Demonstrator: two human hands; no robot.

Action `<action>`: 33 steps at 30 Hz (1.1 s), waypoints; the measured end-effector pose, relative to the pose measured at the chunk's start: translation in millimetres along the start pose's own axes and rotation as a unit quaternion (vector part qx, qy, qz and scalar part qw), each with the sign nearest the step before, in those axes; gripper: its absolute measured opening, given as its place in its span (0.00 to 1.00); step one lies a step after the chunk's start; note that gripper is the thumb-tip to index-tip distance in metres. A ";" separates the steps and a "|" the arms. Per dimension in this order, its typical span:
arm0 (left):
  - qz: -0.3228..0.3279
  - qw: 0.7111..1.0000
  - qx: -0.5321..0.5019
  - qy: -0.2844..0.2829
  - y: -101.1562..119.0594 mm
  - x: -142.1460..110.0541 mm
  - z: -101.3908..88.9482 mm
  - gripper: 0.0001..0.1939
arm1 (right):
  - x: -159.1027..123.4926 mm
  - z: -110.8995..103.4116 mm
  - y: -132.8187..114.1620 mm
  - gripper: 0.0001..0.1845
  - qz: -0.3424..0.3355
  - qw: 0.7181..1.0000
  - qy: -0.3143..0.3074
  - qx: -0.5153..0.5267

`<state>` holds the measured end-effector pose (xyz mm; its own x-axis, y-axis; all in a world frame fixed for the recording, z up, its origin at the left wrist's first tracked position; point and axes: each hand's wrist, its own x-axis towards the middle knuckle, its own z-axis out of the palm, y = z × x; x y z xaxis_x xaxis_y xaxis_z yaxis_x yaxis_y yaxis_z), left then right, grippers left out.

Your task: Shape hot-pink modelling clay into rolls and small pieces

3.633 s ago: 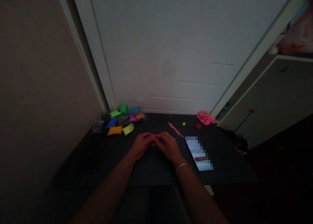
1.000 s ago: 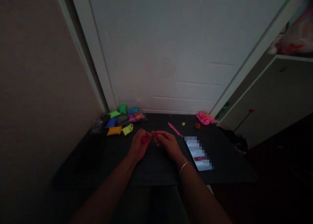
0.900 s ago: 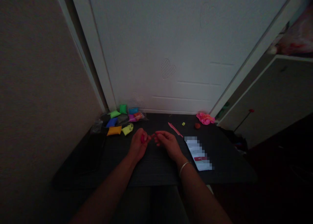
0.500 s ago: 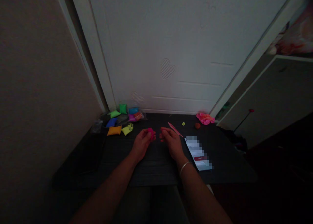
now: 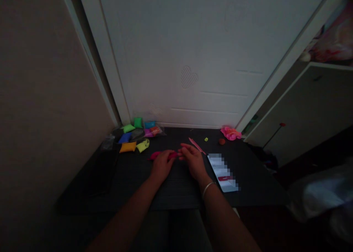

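My left hand (image 5: 162,166) is turned palm down, its fingers closed around a bright pink piece of what looks like modelling clay (image 5: 154,155). One end of the pink piece sticks out to the left of the hand, the other points toward my right hand (image 5: 193,162). The right hand's fingers are loosely stretched, with their tips right by that end; whether they touch it is too dim to tell. Behind the right hand lie thin pink sticks or tools (image 5: 196,145). A phone (image 5: 222,173) with a lit, partly blurred-out screen rests beside the right wrist.
Several coloured packets, among them an orange one (image 5: 128,147) and a yellow one (image 5: 143,146), lie at the back left of the dark table (image 5: 132,193). A yellow bit (image 5: 206,139), a brown ball (image 5: 222,141) and a pink ruffled piece (image 5: 231,133) sit at the back right, before a white door (image 5: 176,42).
My left hand has turned palm down, and the pink piece now shows on both sides of it. The right hand's fingers have loosened and moved slightly left. A pale blurred shape has appeared at lower right.
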<state>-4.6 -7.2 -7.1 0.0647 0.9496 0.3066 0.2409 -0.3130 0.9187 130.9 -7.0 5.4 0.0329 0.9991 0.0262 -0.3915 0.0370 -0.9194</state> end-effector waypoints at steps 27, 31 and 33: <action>-0.250 0.761 -0.594 -0.075 8.9 5.3 -5.3 0.26 | -32.3 57.1 -2.5 0.33 -0.316 0.721 -0.265 -0.557; -0.235 0.743 -0.612 -0.137 16.7 0.6 -6.8 0.24 | -15.7 52.4 -4.3 0.29 -0.287 0.714 -0.148 -0.621; -0.227 0.729 -0.629 -0.142 19.9 1.2 -12.0 0.26 | -11.3 43.0 -3.6 0.26 -0.268 0.705 -0.112 -0.647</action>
<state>-11.4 -12.5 14.5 0.4967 0.8679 -0.0005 -0.7683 0.4400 0.4649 92.4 -17.5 25.3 -0.3462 0.8319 0.4337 0.7930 0.5065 -0.3385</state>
